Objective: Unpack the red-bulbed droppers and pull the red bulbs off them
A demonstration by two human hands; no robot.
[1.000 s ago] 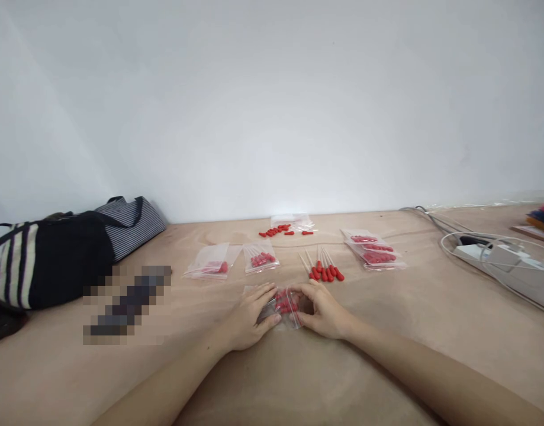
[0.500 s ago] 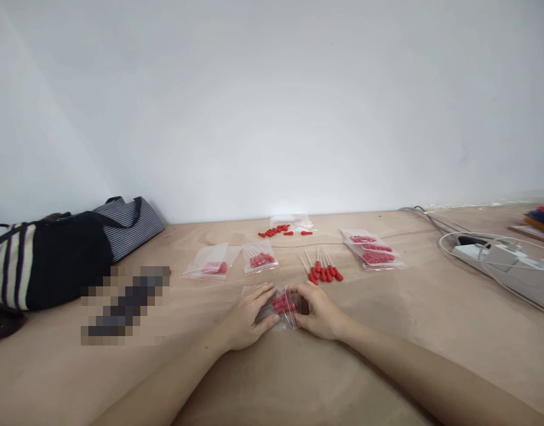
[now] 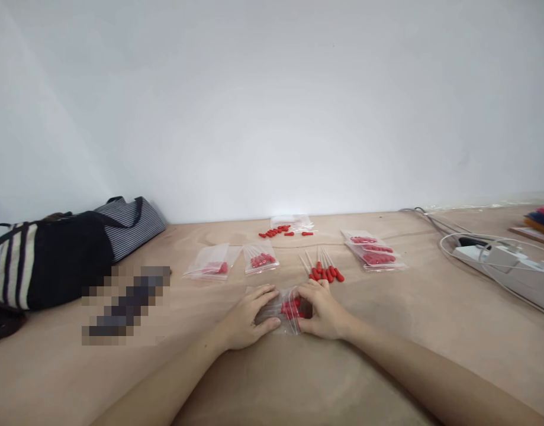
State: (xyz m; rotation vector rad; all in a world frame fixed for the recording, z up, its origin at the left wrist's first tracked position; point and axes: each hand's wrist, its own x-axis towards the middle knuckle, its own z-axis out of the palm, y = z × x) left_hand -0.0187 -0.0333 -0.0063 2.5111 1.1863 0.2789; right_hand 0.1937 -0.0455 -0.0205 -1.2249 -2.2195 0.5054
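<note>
A clear zip bag (image 3: 276, 326) lies flat on the table in front of me, with several droppers with red rubber bulbs (image 3: 291, 306) in it. My left hand (image 3: 249, 316) holds the bag's left part, thumb at the near side and fingers at the far side. At the right end my right hand (image 3: 322, 310) has its curved fingers and thumb on the bag's mouth by the red bulbs; its fingertips are partly hidden. Just beyond the right hand lie several loose droppers (image 3: 328, 272), bulbs toward me and thin stems pointing away.
Filled bags lie beyond my hands: one bag (image 3: 260, 260), another at left (image 3: 213, 263), and a stack (image 3: 373, 251) at right. More droppers (image 3: 278, 231) lie near the wall. A black bag (image 3: 76, 260) stands left; a power strip (image 3: 507, 266) with cables lies right.
The droppers' red bulbs and the bag's mouth have shifted slightly right. My right hand has moved slightly right, its fingers now nearer the loose droppers. My left hand has barely moved.
</note>
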